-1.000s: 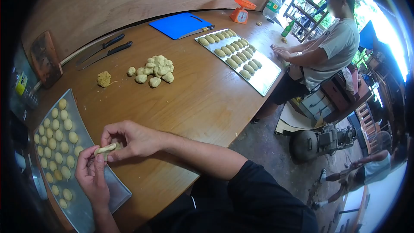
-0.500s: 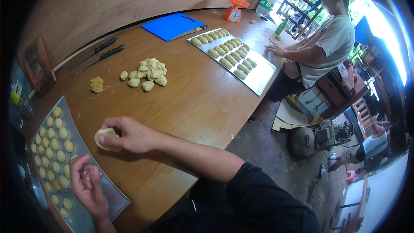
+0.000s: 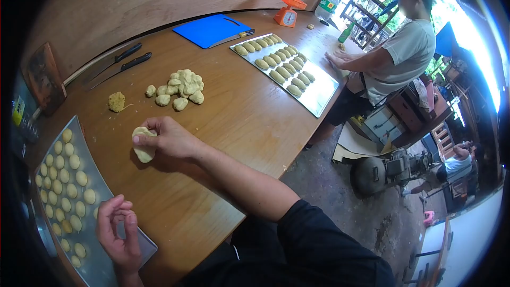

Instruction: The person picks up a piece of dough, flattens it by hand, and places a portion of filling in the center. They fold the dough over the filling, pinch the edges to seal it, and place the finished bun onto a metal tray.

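In my right hand is a flattened disc of pale dough, pinched between thumb and fingers just above the wooden table. My left hand is held palm up with loosely curled, parted fingers and nothing in it. It hovers over the right edge of a metal tray bearing several rounded dough pieces. Beyond my right hand lies a heap of dough lumps. A crumbly yellow lump sits to the left of that heap.
Two black-handled knives lie near the wall. Farther back are a blue cutting board, an orange scale and a second tray with rows of oval dough pieces. A co-worker stands at the far table end.
My right hand has moved away from me and slightly right with the dough disc, whose flat face now shows more. My left hand has shifted slightly right and down.
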`<state>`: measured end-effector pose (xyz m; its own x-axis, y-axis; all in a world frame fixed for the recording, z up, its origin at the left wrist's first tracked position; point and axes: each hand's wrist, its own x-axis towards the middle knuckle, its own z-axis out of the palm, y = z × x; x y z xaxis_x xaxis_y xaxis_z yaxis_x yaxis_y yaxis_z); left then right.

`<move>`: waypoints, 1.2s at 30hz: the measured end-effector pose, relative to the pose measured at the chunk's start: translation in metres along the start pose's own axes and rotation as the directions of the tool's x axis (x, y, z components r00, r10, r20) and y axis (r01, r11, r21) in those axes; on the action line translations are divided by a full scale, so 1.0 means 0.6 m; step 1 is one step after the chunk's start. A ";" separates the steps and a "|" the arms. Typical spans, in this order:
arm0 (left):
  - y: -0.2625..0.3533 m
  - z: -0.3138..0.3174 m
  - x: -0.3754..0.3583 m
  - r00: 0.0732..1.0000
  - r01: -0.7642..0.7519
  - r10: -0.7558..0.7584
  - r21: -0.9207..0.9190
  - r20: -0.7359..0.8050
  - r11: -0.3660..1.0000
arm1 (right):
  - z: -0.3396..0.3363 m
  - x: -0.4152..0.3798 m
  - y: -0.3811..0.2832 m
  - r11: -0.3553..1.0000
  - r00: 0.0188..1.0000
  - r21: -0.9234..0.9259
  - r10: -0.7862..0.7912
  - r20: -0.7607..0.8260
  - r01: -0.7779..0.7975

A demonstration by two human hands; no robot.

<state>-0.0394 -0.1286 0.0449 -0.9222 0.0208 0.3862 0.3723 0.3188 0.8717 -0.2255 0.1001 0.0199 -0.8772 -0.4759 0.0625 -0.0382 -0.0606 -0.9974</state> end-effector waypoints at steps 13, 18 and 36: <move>0.113 0.128 -0.047 0.756 -0.195 0.227 -0.120 0.614 0.973 | -0.002 -0.102 -0.108 0.888 0.970 -0.449 0.017 0.243 0.096; 0.102 0.271 -0.125 0.231 -0.311 0.432 -0.354 0.872 0.882 | -0.004 -0.103 -0.122 0.900 0.925 -0.215 0.378 -0.044 -0.378; 0.026 0.315 -0.117 0.052 -0.201 0.200 -0.186 0.978 0.962 | 0.035 -0.020 0.040 0.269 0.920 -0.942 -0.383 0.087 0.201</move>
<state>0.0112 0.0540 -0.0254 -0.0759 0.9920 -0.1010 0.5630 0.1262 0.8168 -0.2060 0.0858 -0.0040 -0.7504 -0.4913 0.4423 -0.6377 0.7142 -0.2886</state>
